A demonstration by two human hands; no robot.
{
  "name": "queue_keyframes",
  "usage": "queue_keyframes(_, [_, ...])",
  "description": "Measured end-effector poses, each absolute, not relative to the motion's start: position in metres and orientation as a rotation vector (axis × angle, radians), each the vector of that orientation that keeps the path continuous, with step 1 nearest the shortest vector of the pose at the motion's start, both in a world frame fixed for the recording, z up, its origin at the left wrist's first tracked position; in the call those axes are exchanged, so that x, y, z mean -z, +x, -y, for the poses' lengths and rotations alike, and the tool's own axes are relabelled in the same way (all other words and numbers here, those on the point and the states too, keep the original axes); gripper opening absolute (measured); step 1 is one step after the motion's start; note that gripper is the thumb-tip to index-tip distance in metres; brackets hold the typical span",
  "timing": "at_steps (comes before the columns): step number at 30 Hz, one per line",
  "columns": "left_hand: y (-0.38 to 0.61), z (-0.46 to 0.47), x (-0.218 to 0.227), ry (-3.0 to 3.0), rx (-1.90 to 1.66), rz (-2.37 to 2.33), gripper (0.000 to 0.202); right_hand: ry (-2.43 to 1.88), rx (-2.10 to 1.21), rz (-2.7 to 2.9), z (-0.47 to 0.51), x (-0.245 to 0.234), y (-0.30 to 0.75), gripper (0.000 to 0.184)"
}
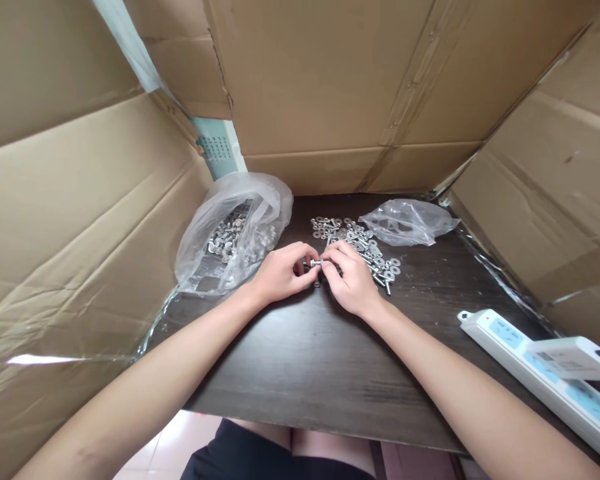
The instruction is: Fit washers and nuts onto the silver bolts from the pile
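Cardboard walls [330, 80]: they box you in on the left, far and right sides.
Table [305, 360]: dark top, carrying all your parts.
Full bag [250, 200]: far left, heaped with metal pieces; by that heap, a good share looks done.
Flat bag [410, 222]: far right, seemingly emptied.
Loose pile [365, 243]: washers and bolts at far centre, plenty left for you.
Left hand [280, 273]: pinched narrow on the bolt's left end.
Right hand [353, 280]: fingertips closed on its other end.
Bolt [314, 263]: between your hands, just above the table.
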State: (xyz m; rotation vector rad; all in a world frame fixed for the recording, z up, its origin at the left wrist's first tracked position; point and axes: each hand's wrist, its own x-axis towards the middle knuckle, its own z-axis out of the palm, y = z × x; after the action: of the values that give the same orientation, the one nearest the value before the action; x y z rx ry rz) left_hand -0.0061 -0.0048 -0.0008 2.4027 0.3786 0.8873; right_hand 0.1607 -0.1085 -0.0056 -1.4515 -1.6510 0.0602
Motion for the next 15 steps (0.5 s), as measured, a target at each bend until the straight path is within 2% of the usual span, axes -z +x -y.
queue_keyframes(15, [-0.0065,0.0058,-0.0004,2.378,-0.888,-0.391,0.011,-1.439,-0.043,1.647,0.1084,0.0052,0.1599,0.014])
